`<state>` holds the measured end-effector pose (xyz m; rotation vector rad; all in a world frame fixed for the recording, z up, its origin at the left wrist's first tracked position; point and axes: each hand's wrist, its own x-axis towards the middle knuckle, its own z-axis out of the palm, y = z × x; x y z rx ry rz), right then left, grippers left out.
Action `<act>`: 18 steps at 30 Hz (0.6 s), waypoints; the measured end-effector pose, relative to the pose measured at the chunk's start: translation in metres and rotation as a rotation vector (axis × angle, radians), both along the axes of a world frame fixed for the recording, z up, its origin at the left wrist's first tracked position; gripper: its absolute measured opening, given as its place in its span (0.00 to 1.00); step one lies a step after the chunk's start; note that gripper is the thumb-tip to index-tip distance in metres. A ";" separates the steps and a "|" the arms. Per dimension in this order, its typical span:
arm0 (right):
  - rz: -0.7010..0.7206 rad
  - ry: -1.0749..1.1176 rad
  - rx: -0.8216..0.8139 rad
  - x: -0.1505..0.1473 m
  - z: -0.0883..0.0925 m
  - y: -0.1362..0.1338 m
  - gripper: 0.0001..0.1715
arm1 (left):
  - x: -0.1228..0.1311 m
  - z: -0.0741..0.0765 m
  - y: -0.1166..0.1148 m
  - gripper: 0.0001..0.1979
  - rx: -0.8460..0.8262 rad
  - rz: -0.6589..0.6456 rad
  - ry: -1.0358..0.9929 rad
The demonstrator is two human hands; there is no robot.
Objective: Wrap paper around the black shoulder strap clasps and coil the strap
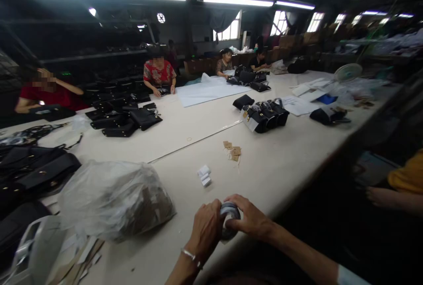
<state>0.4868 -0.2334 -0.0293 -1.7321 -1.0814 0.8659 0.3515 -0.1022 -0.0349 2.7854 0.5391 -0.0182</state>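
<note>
Close to the table's near edge, my two hands hold a greyish roll of tape (230, 209) between them. My left hand (207, 222) is closed on the left side of the roll, with a bracelet at the wrist. From the right, the fingers of my right hand (251, 220) curl around the roll, its thumb across the front. Just beyond my hands lies a small stack of white paper slips (204, 175). Farther out are several brown cardboard tags (235, 153) with strings.
A big clear plastic bag (115, 199) stands left of my hands. Black handbags (268, 115) sit farther along the pale table (185, 161), with more piled at the left. A fan (348, 72) stands at the far right. Several people work across the table; another person's arm (393, 199) shows at right.
</note>
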 end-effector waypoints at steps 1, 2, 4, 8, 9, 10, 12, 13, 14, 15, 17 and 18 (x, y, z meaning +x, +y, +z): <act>0.016 -0.015 -0.002 0.005 -0.006 0.003 0.18 | 0.004 -0.003 -0.001 0.06 0.033 0.012 0.003; 0.054 -0.027 -0.002 0.009 -0.012 0.007 0.15 | 0.006 -0.007 -0.002 0.06 0.067 0.027 -0.006; 0.145 -0.097 0.016 0.019 -0.023 0.015 0.10 | 0.009 -0.018 0.000 0.06 0.152 0.054 -0.071; 0.212 -0.325 0.138 0.037 -0.042 0.042 0.16 | 0.012 -0.045 0.016 0.10 0.351 0.043 -0.285; 0.210 -0.365 0.164 0.040 -0.047 0.051 0.20 | 0.014 -0.052 0.022 0.11 0.387 0.038 -0.319; 0.204 -0.414 0.188 0.042 -0.054 0.059 0.24 | 0.015 -0.059 0.027 0.11 0.412 0.035 -0.338; 0.190 -0.516 0.213 0.043 -0.070 0.071 0.26 | 0.017 -0.076 0.037 0.11 0.433 0.039 -0.341; 0.190 -0.561 0.212 0.043 -0.081 0.075 0.26 | 0.016 -0.086 0.039 0.11 0.431 0.042 -0.333; 0.202 -0.599 0.207 0.042 -0.092 0.076 0.25 | 0.015 -0.098 0.040 0.12 0.428 0.040 -0.326; 0.230 -0.631 0.203 0.040 -0.104 0.075 0.23 | 0.013 -0.111 0.039 0.12 0.421 0.036 -0.318; 0.338 -0.671 0.205 0.038 -0.127 0.067 0.20 | 0.005 -0.137 0.030 0.11 0.395 0.016 -0.304; 0.401 -0.681 0.212 0.037 -0.137 0.061 0.19 | 0.001 -0.148 0.024 0.11 0.379 0.011 -0.299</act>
